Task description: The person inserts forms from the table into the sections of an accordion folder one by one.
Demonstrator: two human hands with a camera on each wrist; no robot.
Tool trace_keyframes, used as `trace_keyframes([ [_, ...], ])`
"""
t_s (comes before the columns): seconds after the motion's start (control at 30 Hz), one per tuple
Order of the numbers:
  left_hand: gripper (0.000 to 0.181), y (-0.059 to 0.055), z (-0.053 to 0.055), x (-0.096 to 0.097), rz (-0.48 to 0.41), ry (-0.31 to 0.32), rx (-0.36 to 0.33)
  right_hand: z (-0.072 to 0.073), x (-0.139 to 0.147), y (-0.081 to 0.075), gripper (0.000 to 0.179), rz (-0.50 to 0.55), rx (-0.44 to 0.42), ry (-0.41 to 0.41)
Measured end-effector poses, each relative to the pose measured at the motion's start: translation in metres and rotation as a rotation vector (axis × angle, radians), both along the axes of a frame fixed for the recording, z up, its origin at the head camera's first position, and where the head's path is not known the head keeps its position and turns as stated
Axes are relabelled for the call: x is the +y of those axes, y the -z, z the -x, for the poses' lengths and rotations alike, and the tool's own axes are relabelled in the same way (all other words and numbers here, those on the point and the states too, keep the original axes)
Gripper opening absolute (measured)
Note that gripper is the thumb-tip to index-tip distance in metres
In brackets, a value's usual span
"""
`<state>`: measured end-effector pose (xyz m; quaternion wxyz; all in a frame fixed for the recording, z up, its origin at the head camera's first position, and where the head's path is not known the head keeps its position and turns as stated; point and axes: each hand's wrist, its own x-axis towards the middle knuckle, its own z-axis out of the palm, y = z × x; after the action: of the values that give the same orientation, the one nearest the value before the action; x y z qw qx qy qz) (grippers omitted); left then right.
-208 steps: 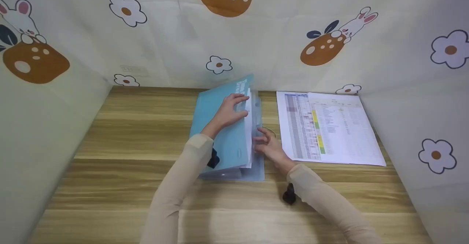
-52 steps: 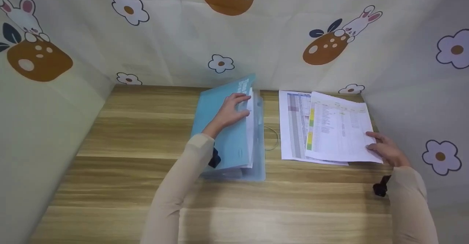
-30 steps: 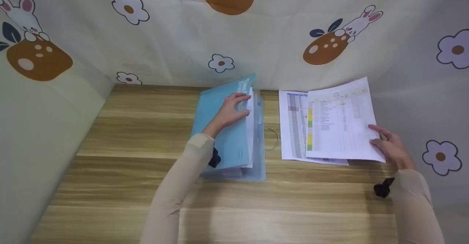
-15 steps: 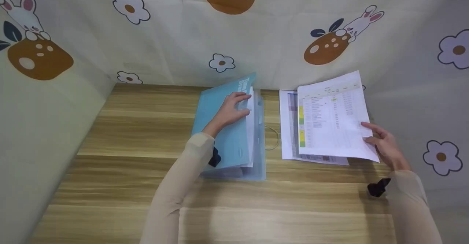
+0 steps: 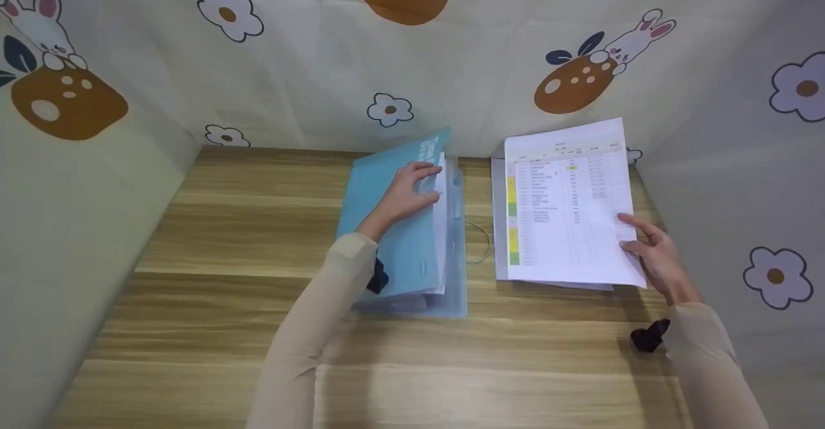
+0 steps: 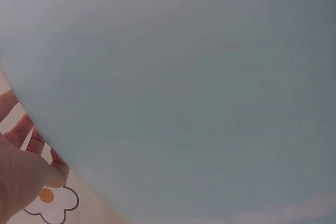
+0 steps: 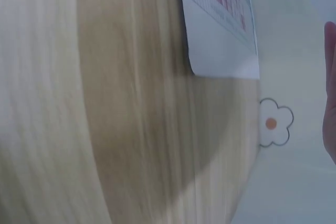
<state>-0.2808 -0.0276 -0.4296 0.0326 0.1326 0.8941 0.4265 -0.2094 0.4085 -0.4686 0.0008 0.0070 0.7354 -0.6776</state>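
A light blue document folder (image 5: 403,258) lies partly open, with white paper and clear sleeves showing along its right side. My left hand (image 5: 405,196) grips the raised right edge of its cover, and the left wrist view is mostly filled by that cover (image 6: 184,103). On the right, my right hand (image 5: 659,255) pinches a printed sheet (image 5: 561,242) with yellow and green cells by its right edge. This sheet is raised, tilted toward me, over another printed sheet (image 5: 500,223). Only part of the right hand (image 7: 330,87) shows at the edge of the right wrist view.
A thin elastic loop (image 5: 488,239) sticks out from the folder's right side onto the wooden table (image 5: 225,274). A curtain-like wall (image 5: 309,81) with rabbits and flowers closes off the back and both sides.
My right hand left the folder, took the top sheet by its right edge, lifted it and carried it left over the other sheet. My left hand stays on the folder cover.
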Motion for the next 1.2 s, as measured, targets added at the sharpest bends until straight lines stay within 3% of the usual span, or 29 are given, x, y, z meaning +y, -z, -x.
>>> trace_keyframes([
  [0.43, 0.048, -0.001, 0.0, 0.0, -0.018, 0.011, 0.028, -0.006, -0.038, 0.012, 0.049, 0.137, 0.0, 0.072],
  [0.87, 0.052, -0.001, -0.002, -0.001, 0.003, -0.006, 0.007, -0.016, -0.078, 0.021, 0.05, 0.11, -0.052, 0.197],
  [1.07, 0.052, -0.001, -0.003, -0.002, -0.004, -0.001, 0.002, -0.019, -0.088, 0.021, 0.049, 0.174, -0.088, 0.224],
  [1.2, 0.051, -0.001, -0.003, -0.003, -0.007, 0.0, 0.006, -0.021, -0.092, 0.025, 0.049, 0.189, -0.069, 0.231],
])
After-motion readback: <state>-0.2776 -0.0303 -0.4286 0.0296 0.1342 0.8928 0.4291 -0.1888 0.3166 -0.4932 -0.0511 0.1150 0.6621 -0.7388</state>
